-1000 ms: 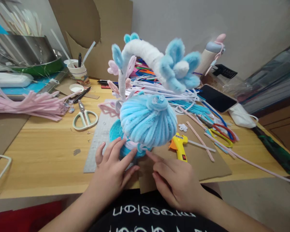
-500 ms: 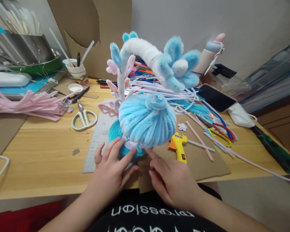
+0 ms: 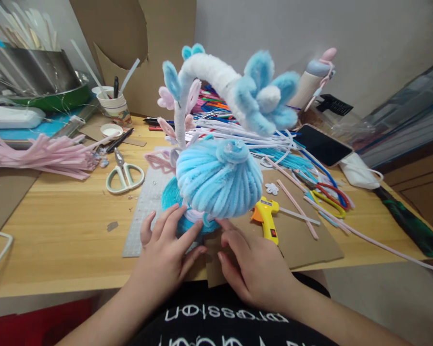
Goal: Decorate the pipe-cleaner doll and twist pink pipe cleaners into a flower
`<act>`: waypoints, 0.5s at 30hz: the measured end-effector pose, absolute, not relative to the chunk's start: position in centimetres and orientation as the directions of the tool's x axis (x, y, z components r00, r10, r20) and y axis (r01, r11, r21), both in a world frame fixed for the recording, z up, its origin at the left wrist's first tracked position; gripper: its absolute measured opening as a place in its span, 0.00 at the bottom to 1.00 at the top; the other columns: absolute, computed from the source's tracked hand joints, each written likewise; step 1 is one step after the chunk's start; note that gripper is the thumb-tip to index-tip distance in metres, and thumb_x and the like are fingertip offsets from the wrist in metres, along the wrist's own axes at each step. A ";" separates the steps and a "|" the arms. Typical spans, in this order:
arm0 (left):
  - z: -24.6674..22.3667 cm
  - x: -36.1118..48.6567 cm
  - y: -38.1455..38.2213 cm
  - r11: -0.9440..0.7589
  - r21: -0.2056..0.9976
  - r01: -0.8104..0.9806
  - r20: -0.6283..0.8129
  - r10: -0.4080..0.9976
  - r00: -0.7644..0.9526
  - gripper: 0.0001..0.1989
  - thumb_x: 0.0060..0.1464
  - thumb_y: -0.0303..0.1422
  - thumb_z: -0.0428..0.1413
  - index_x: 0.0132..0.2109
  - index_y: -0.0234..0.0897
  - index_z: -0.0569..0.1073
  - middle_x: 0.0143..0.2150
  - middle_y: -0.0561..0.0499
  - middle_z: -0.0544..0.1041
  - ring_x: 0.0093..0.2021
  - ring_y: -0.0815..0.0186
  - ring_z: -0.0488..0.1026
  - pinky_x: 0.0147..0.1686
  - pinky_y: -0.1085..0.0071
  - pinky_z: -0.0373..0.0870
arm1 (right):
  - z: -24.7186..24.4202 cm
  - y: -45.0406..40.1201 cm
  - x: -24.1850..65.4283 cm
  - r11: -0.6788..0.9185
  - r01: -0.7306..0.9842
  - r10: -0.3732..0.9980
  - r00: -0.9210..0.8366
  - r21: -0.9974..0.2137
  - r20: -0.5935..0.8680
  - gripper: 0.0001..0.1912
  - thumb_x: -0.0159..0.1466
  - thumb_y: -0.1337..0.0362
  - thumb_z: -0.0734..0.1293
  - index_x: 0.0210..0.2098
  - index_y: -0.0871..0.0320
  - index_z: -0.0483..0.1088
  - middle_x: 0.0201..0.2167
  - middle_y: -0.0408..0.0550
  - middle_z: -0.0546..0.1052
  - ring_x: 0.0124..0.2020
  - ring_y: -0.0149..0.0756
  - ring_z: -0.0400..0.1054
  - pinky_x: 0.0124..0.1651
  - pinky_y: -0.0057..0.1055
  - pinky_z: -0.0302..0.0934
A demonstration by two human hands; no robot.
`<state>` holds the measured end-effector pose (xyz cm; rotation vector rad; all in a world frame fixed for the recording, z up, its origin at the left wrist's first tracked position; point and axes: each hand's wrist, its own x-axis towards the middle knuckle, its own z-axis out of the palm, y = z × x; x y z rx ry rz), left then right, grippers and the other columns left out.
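Observation:
A pipe-cleaner flower lamp stands before me, with a ribbed light-blue shade [image 3: 219, 180], a curved white stem [image 3: 211, 67] and a large blue flower [image 3: 269, 96] at the stem's end. Small pink and blue petals sit along the stem. Below the shade lies the round blue base [image 3: 171, 194], partly covered by it. My left hand [image 3: 166, 245] rests on the base's near left side, fingers spread, thumb apart. From the right, my right hand [image 3: 254, 262] touches the base's near edge with its index fingertip, which the shade partly hides; its other fingers are bent and the thumb stands apart.
A yellow glue gun [image 3: 267, 218] lies on brown cardboard [image 3: 310, 250], beside a small white flower [image 3: 272, 189]. Scissors [image 3: 124, 178] and pink pipe cleaners [image 3: 46, 156] are on the left. Behind the lamp spread loose pipe cleaners [image 3: 220, 127]; a phone [image 3: 324, 145] is at right.
The right hand's thumb and bent fingers have shifted slightly, opening a little wider. My left hand and the lamp keep their places; the view has moved very slightly.

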<state>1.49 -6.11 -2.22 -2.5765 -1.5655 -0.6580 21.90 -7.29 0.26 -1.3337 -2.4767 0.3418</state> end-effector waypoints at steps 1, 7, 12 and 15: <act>-2.2 1.5 -6.1 -0.484 0.168 0.859 0.385 0.834 0.395 0.16 0.56 0.41 0.52 0.50 0.46 0.73 0.53 0.40 0.68 0.57 0.50 0.61 0.57 0.45 0.49 | 0.3 -7.3 21.9 0.539 0.766 0.840 -0.521 -0.350 0.151 0.18 0.64 0.63 0.54 0.51 0.64 0.60 0.47 0.60 0.74 0.31 0.39 0.72 0.30 0.35 0.63; -2.1 1.5 -6.2 -0.481 0.167 0.860 0.376 0.838 0.396 0.16 0.55 0.41 0.53 0.51 0.46 0.73 0.53 0.40 0.67 0.56 0.50 0.62 0.57 0.46 0.49 | 0.1 -7.2 21.9 0.526 0.774 0.846 -0.519 -0.354 0.121 0.19 0.65 0.62 0.54 0.52 0.65 0.59 0.50 0.62 0.72 0.32 0.40 0.72 0.30 0.35 0.63; -2.1 1.5 -6.2 -0.481 0.182 0.858 0.381 0.839 0.389 0.16 0.55 0.40 0.53 0.50 0.45 0.74 0.54 0.40 0.67 0.57 0.49 0.61 0.57 0.46 0.48 | 0.0 -7.3 22.0 0.511 0.785 0.848 -0.527 -0.351 0.057 0.13 0.65 0.62 0.54 0.43 0.62 0.64 0.54 0.61 0.69 0.35 0.39 0.72 0.32 0.34 0.63; -2.1 1.5 -6.2 -0.477 0.185 0.859 0.376 0.842 0.386 0.16 0.55 0.39 0.54 0.50 0.45 0.74 0.54 0.41 0.67 0.57 0.49 0.62 0.58 0.46 0.48 | 0.1 -7.5 22.1 0.500 0.792 0.850 -0.526 -0.351 0.025 0.14 0.65 0.62 0.54 0.45 0.62 0.63 0.57 0.61 0.66 0.36 0.38 0.72 0.33 0.33 0.63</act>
